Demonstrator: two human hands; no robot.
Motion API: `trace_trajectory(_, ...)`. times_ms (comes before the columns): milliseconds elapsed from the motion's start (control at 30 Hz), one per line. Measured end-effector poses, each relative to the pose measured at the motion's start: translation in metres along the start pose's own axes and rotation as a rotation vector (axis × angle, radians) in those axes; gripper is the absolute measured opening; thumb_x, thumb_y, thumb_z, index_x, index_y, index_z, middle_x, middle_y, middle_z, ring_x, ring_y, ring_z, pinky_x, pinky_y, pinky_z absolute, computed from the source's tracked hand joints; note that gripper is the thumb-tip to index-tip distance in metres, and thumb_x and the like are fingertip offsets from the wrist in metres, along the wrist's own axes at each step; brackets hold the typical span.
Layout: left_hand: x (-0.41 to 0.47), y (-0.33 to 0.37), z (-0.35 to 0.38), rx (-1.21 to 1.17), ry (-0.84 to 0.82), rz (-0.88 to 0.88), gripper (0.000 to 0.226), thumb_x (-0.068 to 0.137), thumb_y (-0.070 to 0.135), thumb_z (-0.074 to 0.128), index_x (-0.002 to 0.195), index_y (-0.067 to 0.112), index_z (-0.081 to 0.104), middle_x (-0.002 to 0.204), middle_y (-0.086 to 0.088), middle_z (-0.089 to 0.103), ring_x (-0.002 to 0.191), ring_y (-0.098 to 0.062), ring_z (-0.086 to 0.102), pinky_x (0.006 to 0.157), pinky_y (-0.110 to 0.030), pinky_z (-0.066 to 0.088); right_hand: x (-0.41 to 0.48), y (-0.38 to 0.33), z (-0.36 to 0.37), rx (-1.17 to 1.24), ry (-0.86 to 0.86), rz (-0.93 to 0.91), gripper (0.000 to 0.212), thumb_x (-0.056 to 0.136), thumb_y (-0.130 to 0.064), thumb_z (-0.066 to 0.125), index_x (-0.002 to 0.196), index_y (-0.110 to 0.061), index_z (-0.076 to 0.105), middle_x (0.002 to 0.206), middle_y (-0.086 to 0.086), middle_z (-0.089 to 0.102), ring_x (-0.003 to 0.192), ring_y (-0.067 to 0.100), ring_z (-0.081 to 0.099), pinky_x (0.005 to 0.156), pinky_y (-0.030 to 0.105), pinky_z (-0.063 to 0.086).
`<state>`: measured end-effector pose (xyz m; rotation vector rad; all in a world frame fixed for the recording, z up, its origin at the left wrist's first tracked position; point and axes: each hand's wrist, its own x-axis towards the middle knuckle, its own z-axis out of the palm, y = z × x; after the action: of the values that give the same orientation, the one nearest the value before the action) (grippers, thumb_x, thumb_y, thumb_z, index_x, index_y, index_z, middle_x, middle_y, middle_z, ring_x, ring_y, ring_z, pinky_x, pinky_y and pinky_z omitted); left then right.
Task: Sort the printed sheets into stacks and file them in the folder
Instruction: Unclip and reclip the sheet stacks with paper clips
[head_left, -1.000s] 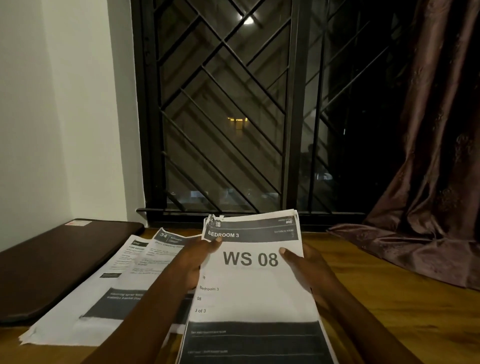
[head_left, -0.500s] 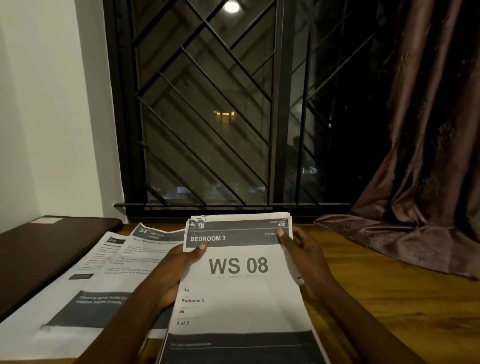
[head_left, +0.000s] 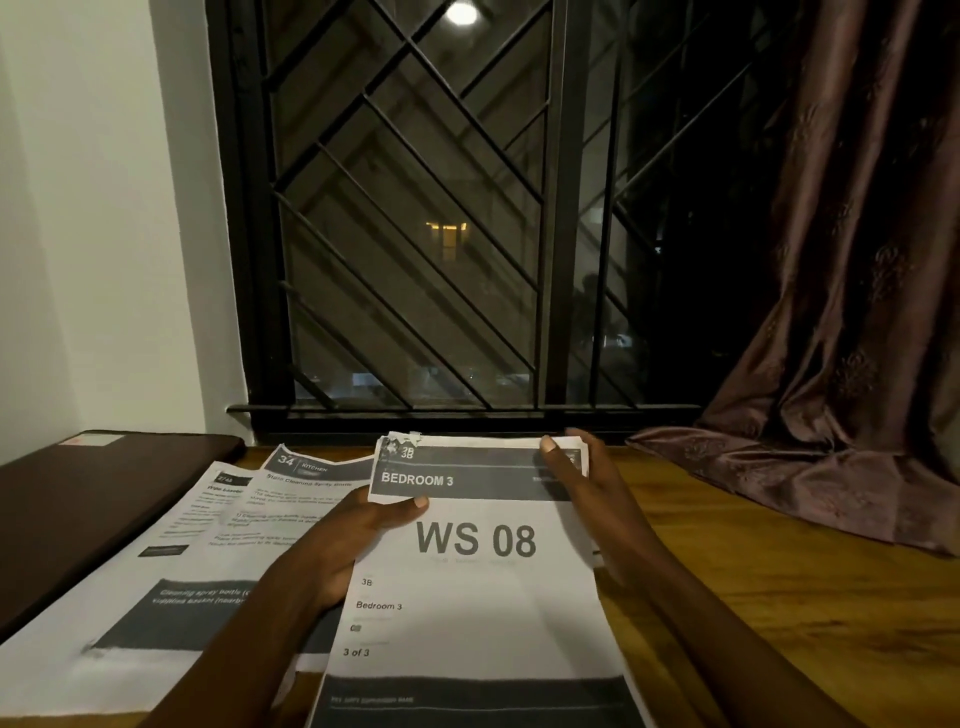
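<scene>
while my left hand (head_left: 332, 545) grips the left edge of the ws 08 stack (head_left: 478, 597), thumb on top under the bedroom 3 header, my right hand (head_left: 587, 499) pinches its far right corner. the stack is over the wooden table (head_left: 753, 597) right before me. two printed sheets (head_left: 197, 545) lie overlapped to its left, partly hidden by my left arm, with the dark folder (head_left: 93, 499) flat beside them by the wall. a brown curtain (head_left: 841, 312) pools on the table at far right, beside the barred window (head_left: 415, 208).
</scene>
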<state>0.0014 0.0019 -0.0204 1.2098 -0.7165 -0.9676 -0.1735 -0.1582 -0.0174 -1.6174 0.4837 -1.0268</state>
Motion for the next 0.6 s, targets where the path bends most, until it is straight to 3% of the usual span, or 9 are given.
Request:
trace_trajectory(67,0.0,0.0,-0.003,-0.015,0.009,0.012,0.036,0.087,0.003,0.063,0.122,0.01,0.06,0.117,-0.024,0.066,0.108,-0.045,0.063,0.098,-0.065,0.041,0.002,0.002,-0.005,0.056,0.033,0.017,0.029,0.089,-0.04,0.058,0.114,-0.028,0.053,0.103,-0.006,0.067,0.089,0.01,0.065,0.067,0.02,0.051)
trace_trajectory(233,-0.003,0.0,0.001,0.011,0.031,0.067,0.032,0.086,0.003,0.065,0.118,0.009,0.061,0.112,-0.023,0.069,0.102,-0.042,0.066,0.093,-0.059,0.048,-0.002,0.007,-0.006,-0.024,0.064,0.005,0.012,0.091,-0.016,0.061,0.101,-0.02,0.066,0.095,0.0,0.073,0.081,0.013,0.071,0.065,0.022,0.057)
trace_trajectory(333,-0.005,0.0,0.002,0.025,0.023,0.095,0.052,0.073,0.016,0.08,0.12,0.008,0.06,0.113,-0.023,0.068,0.102,-0.041,0.066,0.092,-0.058,0.049,0.0,0.008,-0.012,-0.073,0.153,-0.03,0.007,0.089,-0.021,0.063,0.094,-0.022,0.068,0.09,0.001,0.074,0.079,0.016,0.072,0.07,0.034,0.059)
trace_trajectory(400,-0.005,0.002,0.004,0.031,0.005,0.084,0.042,0.081,0.012,0.075,0.119,0.007,0.06,0.111,-0.023,0.069,0.101,-0.041,0.067,0.089,-0.056,0.051,0.001,0.01,-0.013,-0.094,0.128,-0.02,0.013,0.091,-0.029,0.06,0.098,-0.02,0.068,0.091,0.002,0.074,0.083,0.02,0.071,0.075,0.04,0.058)
trace_trajectory(533,-0.011,0.006,0.012,-0.003,-0.043,0.032,0.024,0.087,-0.002,0.057,0.107,0.01,0.064,0.103,-0.022,0.072,0.085,-0.036,0.072,0.065,-0.043,0.06,-0.001,0.013,0.001,0.044,0.069,0.054,0.026,0.091,-0.033,0.059,0.11,-0.016,0.061,0.099,0.005,0.072,0.089,0.021,0.071,0.08,0.039,0.058)
trace_trajectory(600,-0.013,0.01,0.013,-0.012,-0.03,0.034,0.025,0.086,-0.002,0.057,0.107,0.01,0.064,0.103,-0.023,0.071,0.086,-0.038,0.072,0.07,-0.048,0.059,-0.001,0.009,0.004,0.067,0.067,0.051,0.025,0.091,-0.031,0.058,0.112,-0.017,0.06,0.102,0.006,0.072,0.089,0.021,0.071,0.078,0.036,0.058)
